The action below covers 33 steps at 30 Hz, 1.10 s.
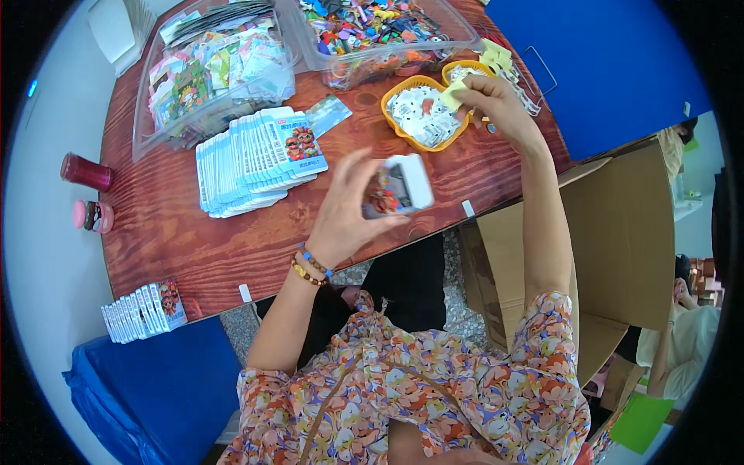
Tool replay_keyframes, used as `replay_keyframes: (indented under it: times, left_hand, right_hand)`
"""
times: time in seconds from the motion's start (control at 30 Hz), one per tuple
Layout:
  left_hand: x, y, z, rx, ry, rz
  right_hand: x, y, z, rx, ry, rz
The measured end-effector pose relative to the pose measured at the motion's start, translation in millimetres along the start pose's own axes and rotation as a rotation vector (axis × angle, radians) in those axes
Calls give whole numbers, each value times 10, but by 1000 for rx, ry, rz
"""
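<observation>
My left hand point(341, 213) grips a small card box point(399, 188), white at one end with a colourful picture on its side. The box is held tilted above the table's near edge. Up at the right, my right hand point(500, 108) pinches a pale yellow slip point(454, 94) over a yellow plastic basket point(431, 146). White printed slips point(418, 111) fill that basket. A smaller yellow basket point(465, 65) is just behind my right fingers, partly covered. Fanned flat blue-and-white cartons point(248, 167) lie left of my left hand.
Two clear bins stand at the back, one with paper packets point(217, 70), one with small colourful pieces point(372, 27). A row of small boxes point(143, 311) sits front left. Jars point(87, 172) stand left. A big cardboard box point(612, 232) adjoins the table; another person point(686, 341) is far right.
</observation>
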<state>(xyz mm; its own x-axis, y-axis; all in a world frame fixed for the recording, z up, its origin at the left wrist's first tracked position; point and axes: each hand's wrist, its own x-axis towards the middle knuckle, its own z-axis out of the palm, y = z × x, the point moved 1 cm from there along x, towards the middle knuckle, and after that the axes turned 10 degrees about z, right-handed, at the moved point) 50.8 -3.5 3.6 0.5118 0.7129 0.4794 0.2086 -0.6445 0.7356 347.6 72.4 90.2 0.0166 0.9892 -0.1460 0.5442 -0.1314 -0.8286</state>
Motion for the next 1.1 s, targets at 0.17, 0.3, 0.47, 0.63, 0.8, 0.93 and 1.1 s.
replay_keyframes:
  times: [0.17, 0.3, 0.47, 0.63, 0.8, 0.93, 1.1]
  left_hand:
    - [158, 160, -89, 73, -37, 220]
    - [144, 151, -28, -88, -55, 193]
    - [73, 144, -9, -128, -26, 119]
    - [-4, 70, 98, -170, -95, 115]
    - [-33, 70, 37, -139, -51, 75]
    - [-33, 5, 32, -150, 13, 35]
    - [6, 27, 82, -208, 5, 56]
  right_hand:
    - [-360, -450, 430, 30, -296, -144]
    - [-385, -457, 572, 50, -359, -153]
    - [-311, -291, 619, 18, -428, -130]
    - [-100, -91, 503, 240, -60, -129]
    - [247, 513, -288, -108, 640, -58]
    - [181, 458, -24, -668, 436, -36]
    - [-273, -119, 728, 158, -458, 114]
